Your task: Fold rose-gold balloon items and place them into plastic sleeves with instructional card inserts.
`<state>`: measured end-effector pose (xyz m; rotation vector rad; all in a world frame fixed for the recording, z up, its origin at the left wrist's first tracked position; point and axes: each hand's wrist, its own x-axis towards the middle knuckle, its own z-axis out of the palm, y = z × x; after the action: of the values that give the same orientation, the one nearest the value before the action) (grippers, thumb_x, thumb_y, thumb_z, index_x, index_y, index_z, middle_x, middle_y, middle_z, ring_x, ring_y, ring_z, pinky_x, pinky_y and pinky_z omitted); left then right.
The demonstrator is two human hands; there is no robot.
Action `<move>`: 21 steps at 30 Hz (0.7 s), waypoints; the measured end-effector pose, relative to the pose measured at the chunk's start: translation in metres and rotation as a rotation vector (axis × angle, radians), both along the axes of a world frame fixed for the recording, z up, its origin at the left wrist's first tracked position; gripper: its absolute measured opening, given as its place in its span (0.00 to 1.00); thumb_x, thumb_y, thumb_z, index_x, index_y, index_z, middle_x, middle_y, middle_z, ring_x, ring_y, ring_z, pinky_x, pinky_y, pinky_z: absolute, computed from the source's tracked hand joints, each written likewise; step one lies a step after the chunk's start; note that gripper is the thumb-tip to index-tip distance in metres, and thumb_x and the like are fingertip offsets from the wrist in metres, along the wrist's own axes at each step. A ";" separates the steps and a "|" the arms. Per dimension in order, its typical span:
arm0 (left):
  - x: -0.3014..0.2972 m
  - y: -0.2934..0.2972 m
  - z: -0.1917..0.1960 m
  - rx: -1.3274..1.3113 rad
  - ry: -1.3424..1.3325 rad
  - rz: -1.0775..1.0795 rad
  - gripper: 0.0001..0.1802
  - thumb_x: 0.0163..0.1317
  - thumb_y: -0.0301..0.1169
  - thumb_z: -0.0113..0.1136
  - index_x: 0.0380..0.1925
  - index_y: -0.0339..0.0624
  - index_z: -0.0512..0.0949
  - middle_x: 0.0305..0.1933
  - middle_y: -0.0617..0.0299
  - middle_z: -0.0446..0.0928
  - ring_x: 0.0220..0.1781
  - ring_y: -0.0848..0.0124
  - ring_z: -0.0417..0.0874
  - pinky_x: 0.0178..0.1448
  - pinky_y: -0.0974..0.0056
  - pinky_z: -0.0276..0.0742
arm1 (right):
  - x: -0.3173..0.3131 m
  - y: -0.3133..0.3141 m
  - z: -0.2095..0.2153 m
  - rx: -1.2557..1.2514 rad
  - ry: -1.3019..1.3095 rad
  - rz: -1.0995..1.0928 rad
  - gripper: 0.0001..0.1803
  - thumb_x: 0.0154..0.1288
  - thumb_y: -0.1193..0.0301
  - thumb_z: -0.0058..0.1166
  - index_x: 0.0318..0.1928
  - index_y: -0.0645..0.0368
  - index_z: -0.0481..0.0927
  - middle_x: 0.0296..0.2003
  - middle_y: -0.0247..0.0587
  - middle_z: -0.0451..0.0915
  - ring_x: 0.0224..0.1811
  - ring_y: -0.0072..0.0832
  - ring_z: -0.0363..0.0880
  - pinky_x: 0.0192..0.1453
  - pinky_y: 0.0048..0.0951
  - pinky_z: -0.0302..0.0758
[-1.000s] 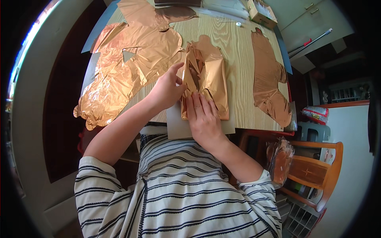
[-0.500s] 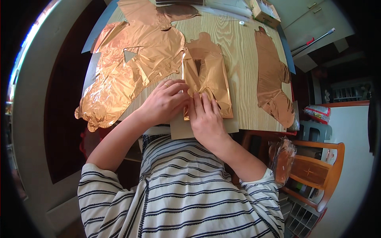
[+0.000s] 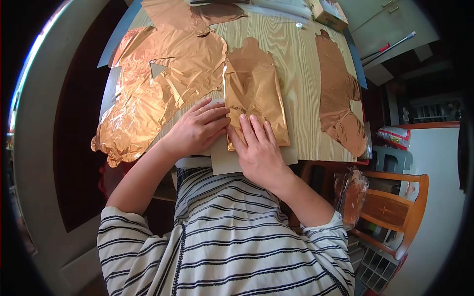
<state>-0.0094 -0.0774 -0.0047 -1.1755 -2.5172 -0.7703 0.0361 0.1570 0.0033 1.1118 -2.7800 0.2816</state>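
Observation:
A copper-coloured foil balloon [image 3: 256, 91], folded into a flat oblong, lies in front of me on a pale card [image 3: 224, 160]. A rounded, scalloped end of it sticks out at the far side. My right hand [image 3: 259, 153] lies flat on its near part with the fingers spread. At its left edge rests my left hand [image 3: 195, 128], fingers stretched out toward the foil and thumb low beside them. A larger, unfolded foil balloon [image 3: 173, 74], wrinkled and shiny, spreads across the left of the table.
Another flat foil piece [image 3: 338, 93] lies along the right side of the wood-grain table [image 3: 298, 98]. A cardboard box [image 3: 328, 15] and a small white cap [image 3: 299, 25] sit at the far right. A wooden chair [image 3: 390, 212] with a plastic-wrapped packet [image 3: 353, 200] stands to the right.
The dark slit in the middle of the folded balloon has closed and the foil there lies flatter. My left hand has shifted slightly left, its fingers straighter.

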 end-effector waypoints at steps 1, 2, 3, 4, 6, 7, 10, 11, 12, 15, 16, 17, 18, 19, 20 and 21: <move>0.000 -0.001 0.000 -0.016 0.015 -0.004 0.16 0.61 0.31 0.70 0.49 0.40 0.84 0.59 0.52 0.81 0.65 0.54 0.81 0.72 0.44 0.72 | 0.000 0.000 0.001 -0.009 -0.026 0.001 0.32 0.68 0.65 0.53 0.71 0.63 0.71 0.68 0.70 0.67 0.73 0.62 0.64 0.73 0.65 0.61; -0.001 -0.001 0.001 -0.033 0.030 -0.008 0.16 0.61 0.31 0.70 0.49 0.40 0.84 0.59 0.52 0.81 0.65 0.54 0.81 0.72 0.44 0.72 | 0.001 -0.001 0.003 -0.019 -0.050 0.001 0.33 0.67 0.64 0.55 0.71 0.63 0.71 0.69 0.70 0.67 0.73 0.62 0.64 0.74 0.66 0.60; -0.001 -0.002 0.001 -0.031 0.031 -0.009 0.16 0.61 0.30 0.70 0.49 0.40 0.84 0.58 0.52 0.81 0.65 0.54 0.81 0.72 0.44 0.72 | 0.001 -0.001 0.004 -0.029 -0.075 0.001 0.34 0.67 0.63 0.56 0.71 0.63 0.71 0.69 0.70 0.66 0.73 0.62 0.63 0.74 0.66 0.59; 0.000 -0.002 0.002 -0.029 0.031 -0.009 0.16 0.61 0.30 0.70 0.49 0.40 0.84 0.58 0.52 0.81 0.65 0.54 0.81 0.72 0.44 0.72 | 0.001 -0.002 0.003 -0.048 -0.085 -0.001 0.35 0.66 0.62 0.58 0.71 0.63 0.70 0.69 0.70 0.66 0.74 0.62 0.62 0.74 0.66 0.58; -0.001 -0.002 0.004 -0.028 0.033 -0.010 0.16 0.60 0.30 0.70 0.49 0.40 0.84 0.58 0.52 0.81 0.65 0.54 0.81 0.73 0.44 0.72 | 0.002 -0.003 0.002 -0.085 -0.104 -0.008 0.37 0.65 0.59 0.61 0.71 0.62 0.70 0.70 0.70 0.65 0.74 0.62 0.61 0.75 0.67 0.57; -0.001 -0.001 0.005 -0.029 0.034 -0.010 0.16 0.60 0.30 0.70 0.48 0.40 0.84 0.58 0.52 0.81 0.65 0.54 0.81 0.73 0.44 0.72 | 0.003 -0.003 0.002 -0.079 -0.109 -0.011 0.37 0.65 0.58 0.61 0.71 0.62 0.70 0.70 0.71 0.64 0.75 0.63 0.61 0.75 0.67 0.56; -0.003 0.004 0.006 -0.010 0.046 -0.010 0.15 0.60 0.30 0.70 0.47 0.39 0.83 0.57 0.52 0.81 0.65 0.54 0.81 0.73 0.44 0.71 | 0.004 -0.004 0.001 -0.068 -0.120 -0.014 0.37 0.65 0.57 0.62 0.71 0.62 0.71 0.71 0.71 0.64 0.75 0.63 0.60 0.76 0.67 0.56; -0.004 0.006 0.005 0.002 0.051 -0.012 0.15 0.61 0.30 0.70 0.47 0.39 0.83 0.57 0.52 0.81 0.65 0.54 0.81 0.73 0.44 0.71 | 0.004 -0.004 0.001 -0.066 -0.122 -0.015 0.37 0.65 0.57 0.62 0.70 0.62 0.71 0.71 0.71 0.64 0.75 0.63 0.60 0.76 0.67 0.56; -0.004 0.008 0.005 0.000 0.026 0.013 0.15 0.61 0.31 0.70 0.46 0.39 0.83 0.57 0.52 0.81 0.65 0.54 0.81 0.74 0.44 0.70 | 0.004 -0.004 0.001 -0.065 -0.123 -0.015 0.37 0.65 0.56 0.62 0.70 0.62 0.71 0.71 0.71 0.64 0.75 0.63 0.60 0.76 0.67 0.56; -0.006 0.011 0.003 0.000 -0.027 0.061 0.15 0.61 0.32 0.70 0.46 0.38 0.82 0.57 0.52 0.81 0.66 0.54 0.80 0.74 0.43 0.69 | 0.002 -0.003 0.006 -0.052 -0.159 -0.007 0.35 0.66 0.57 0.62 0.68 0.62 0.73 0.70 0.71 0.64 0.75 0.64 0.60 0.76 0.66 0.56; -0.007 0.011 0.003 0.002 -0.029 0.061 0.15 0.61 0.33 0.70 0.46 0.38 0.82 0.57 0.52 0.81 0.66 0.54 0.80 0.74 0.43 0.69 | 0.001 -0.002 0.009 -0.073 -0.163 -0.005 0.33 0.67 0.59 0.61 0.68 0.63 0.73 0.69 0.71 0.66 0.75 0.63 0.61 0.76 0.65 0.57; -0.008 0.010 0.003 0.001 -0.029 0.061 0.16 0.62 0.33 0.70 0.47 0.39 0.82 0.57 0.52 0.81 0.66 0.54 0.80 0.74 0.43 0.69 | 0.000 -0.002 0.013 -0.098 -0.165 -0.002 0.32 0.67 0.60 0.60 0.67 0.64 0.74 0.69 0.70 0.67 0.74 0.61 0.63 0.75 0.63 0.59; -0.008 0.011 0.003 0.001 -0.025 0.063 0.17 0.61 0.34 0.71 0.47 0.39 0.82 0.57 0.52 0.81 0.66 0.54 0.80 0.74 0.43 0.69 | -0.001 0.000 0.015 -0.122 -0.166 0.000 0.30 0.68 0.62 0.60 0.66 0.65 0.74 0.68 0.69 0.68 0.73 0.60 0.64 0.75 0.62 0.60; -0.006 0.012 0.002 0.001 -0.021 0.064 0.18 0.60 0.35 0.72 0.48 0.39 0.82 0.57 0.52 0.81 0.66 0.54 0.80 0.75 0.43 0.68 | -0.004 0.004 0.016 -0.191 -0.181 -0.014 0.29 0.68 0.63 0.59 0.65 0.66 0.75 0.67 0.68 0.70 0.72 0.58 0.66 0.75 0.60 0.61; -0.004 0.011 0.001 0.001 -0.019 0.071 0.19 0.60 0.36 0.72 0.48 0.39 0.82 0.58 0.52 0.81 0.66 0.54 0.80 0.75 0.43 0.68 | -0.008 0.009 0.017 -0.259 -0.198 -0.021 0.27 0.69 0.65 0.58 0.64 0.67 0.75 0.66 0.67 0.71 0.71 0.56 0.68 0.75 0.58 0.62; -0.002 0.011 0.001 0.001 -0.030 0.075 0.22 0.59 0.37 0.73 0.49 0.39 0.81 0.58 0.52 0.80 0.67 0.53 0.79 0.75 0.43 0.68 | -0.013 0.012 0.019 -0.327 -0.215 -0.029 0.26 0.69 0.67 0.56 0.63 0.68 0.75 0.65 0.65 0.73 0.70 0.54 0.70 0.75 0.56 0.63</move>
<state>-0.0116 -0.0668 -0.0037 -1.0696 -2.5688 -0.7757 0.0229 0.1691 0.0221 1.0112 -2.7831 0.8629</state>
